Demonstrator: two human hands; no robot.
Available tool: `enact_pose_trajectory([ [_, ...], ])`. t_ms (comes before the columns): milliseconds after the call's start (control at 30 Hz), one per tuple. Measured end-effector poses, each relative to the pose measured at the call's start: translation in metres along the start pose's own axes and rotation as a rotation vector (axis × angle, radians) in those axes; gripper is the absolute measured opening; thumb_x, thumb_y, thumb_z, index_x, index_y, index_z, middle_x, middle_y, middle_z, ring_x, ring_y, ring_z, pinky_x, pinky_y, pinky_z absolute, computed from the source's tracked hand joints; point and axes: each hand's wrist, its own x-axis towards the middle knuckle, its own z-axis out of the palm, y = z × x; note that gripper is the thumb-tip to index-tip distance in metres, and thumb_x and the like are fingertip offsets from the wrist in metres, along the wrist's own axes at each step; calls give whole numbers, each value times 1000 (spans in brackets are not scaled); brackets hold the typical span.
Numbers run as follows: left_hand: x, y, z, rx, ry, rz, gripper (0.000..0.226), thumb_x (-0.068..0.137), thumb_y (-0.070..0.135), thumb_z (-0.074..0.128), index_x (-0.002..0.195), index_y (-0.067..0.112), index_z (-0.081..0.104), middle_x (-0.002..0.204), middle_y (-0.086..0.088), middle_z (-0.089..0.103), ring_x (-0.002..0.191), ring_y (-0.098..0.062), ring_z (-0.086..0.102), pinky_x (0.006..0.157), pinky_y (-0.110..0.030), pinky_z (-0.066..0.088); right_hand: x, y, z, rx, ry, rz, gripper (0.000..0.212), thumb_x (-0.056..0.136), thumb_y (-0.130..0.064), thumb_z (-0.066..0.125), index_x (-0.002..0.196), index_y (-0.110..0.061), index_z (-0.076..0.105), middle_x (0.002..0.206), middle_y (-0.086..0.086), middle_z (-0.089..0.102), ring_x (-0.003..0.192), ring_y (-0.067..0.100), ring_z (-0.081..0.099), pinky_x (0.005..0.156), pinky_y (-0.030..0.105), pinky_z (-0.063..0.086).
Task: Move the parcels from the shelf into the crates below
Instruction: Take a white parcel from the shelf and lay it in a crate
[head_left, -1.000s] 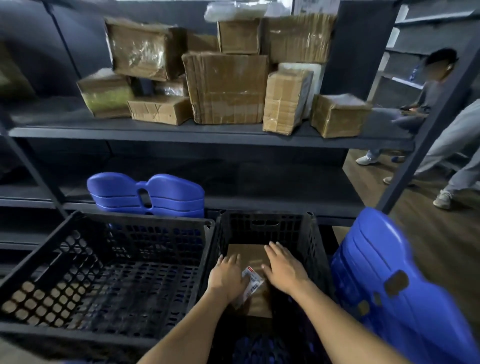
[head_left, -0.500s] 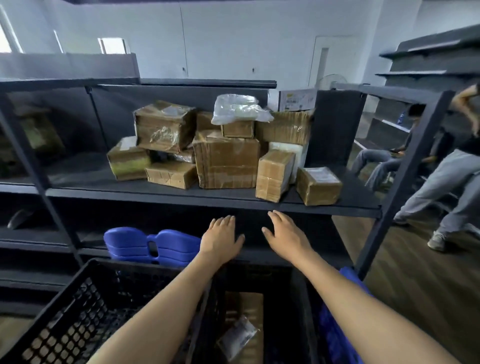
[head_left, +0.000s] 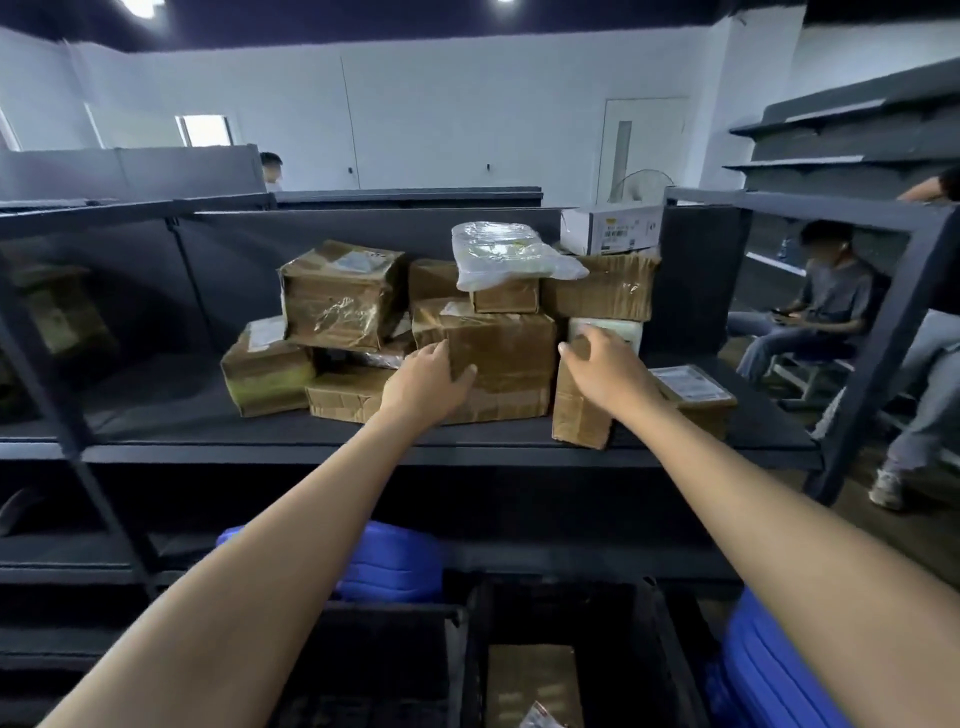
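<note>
Taped cardboard parcels are piled on the dark shelf (head_left: 171, 410). My left hand (head_left: 428, 384) grips the front left corner of the large brown parcel (head_left: 504, 358) in the middle, thumb on its front. My right hand (head_left: 608, 371) reaches over the narrow upright parcel (head_left: 579, 415), its fingers curled at the large parcel's right edge. A small box and a clear plastic bag (head_left: 506, 254) lie on top of the large parcel. Below stand two black crates. The right crate (head_left: 644, 623) holds a flat brown parcel (head_left: 530, 680); the left crate (head_left: 395, 616) shows only its rim.
More parcels sit left (head_left: 267, 371) and right (head_left: 696, 395) of my hands. Blue plastic pieces lie behind the crates (head_left: 395, 566) and at the lower right (head_left: 769, 670). A person sits at the right (head_left: 831, 306) and another stands at the frame's edge (head_left: 930, 395).
My hands left the parcel in the right crate, rose past the shelf edge and reached the large middle parcel. My view tilted up from the crates to the shelf.
</note>
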Motion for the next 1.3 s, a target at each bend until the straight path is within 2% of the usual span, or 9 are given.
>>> enact_pose_trajectory([
  [233, 67, -8, -31, -290, -46, -87, 62, 98, 48, 37, 143, 5, 41, 143, -15, 49, 129, -31, 47, 99, -37, 41, 54, -21, -7, 280, 126, 218, 68, 95, -54, 39, 146, -10, 33, 147, 8, 42, 132, 26, 43, 103, 38, 37],
  [333, 96, -5, -33, -523, -88, -162, 61, 96, 54, 36, 132, 7, 53, 130, -10, 59, 120, -28, 54, 96, -36, 41, 85, -23, -13, 403, 155, 283, 62, 94, -56, 40, 131, -7, 50, 124, 7, 57, 113, 24, 53, 84, 32, 40],
  [433, 122, 4, -31, -735, -93, -243, 38, 98, 48, 40, 95, 15, 58, 89, 1, 58, 89, -20, 57, 78, -32, 43, 112, -26, -15, 408, 132, 269, 53, 93, -59, 37, 108, -12, 58, 101, 2, 56, 97, 24, 54, 73, 30, 36],
  [500, 136, 11, -29, -824, -107, -284, 37, 97, 45, 43, 101, 12, 58, 85, 2, 55, 77, -15, 53, 69, -29, 40, 125, -28, -13, 389, 113, 247, 49, 95, -56, 37, 109, -15, 61, 99, 1, 57, 91, 21, 52, 75, 30, 35],
  [733, 160, 13, -13, -1012, -127, -395, 51, 93, 42, 51, 125, 3, 54, 105, -5, 61, 94, -20, 61, 78, -31, 47, 150, -31, -4, 366, 90, 243, 33, 93, -38, 53, 99, -9, 67, 93, 5, 61, 87, 20, 54, 63, 26, 38],
  [833, 160, 14, -9, -1114, -86, -391, 38, 93, 31, 54, 119, 3, 61, 94, -2, 65, 83, -16, 62, 81, -29, 51, 153, -25, 1, 487, 101, 273, 28, 88, -35, 63, 101, -11, 69, 99, 5, 67, 91, 19, 61, 78, 29, 48],
  [967, 150, 18, -11, -1139, -42, -362, 16, 91, 11, 54, 100, 4, 65, 86, -5, 67, 73, -17, 64, 59, -22, 51, 144, -20, 3, 643, 131, 305, 51, 84, -25, 71, 130, -8, 57, 122, 4, 63, 105, 19, 64, 95, 35, 51],
  [1067, 138, 18, -11, -1144, -2, -327, 11, 89, 8, 55, 89, 9, 66, 92, -8, 70, 84, -22, 66, 73, -31, 54, 129, -15, 5, 718, 162, 309, 58, 81, -22, 75, 133, -8, 54, 127, 6, 61, 108, 21, 63, 97, 37, 51],
  [1300, 68, 18, -15, -1281, 55, -213, 26, 89, 7, 58, 114, 7, 66, 104, -8, 73, 98, -24, 69, 89, -38, 56, 56, -12, 4, 954, 195, 274, 52, 80, -15, 75, 129, -13, 57, 116, 2, 65, 104, 18, 65, 94, 37, 53],
])
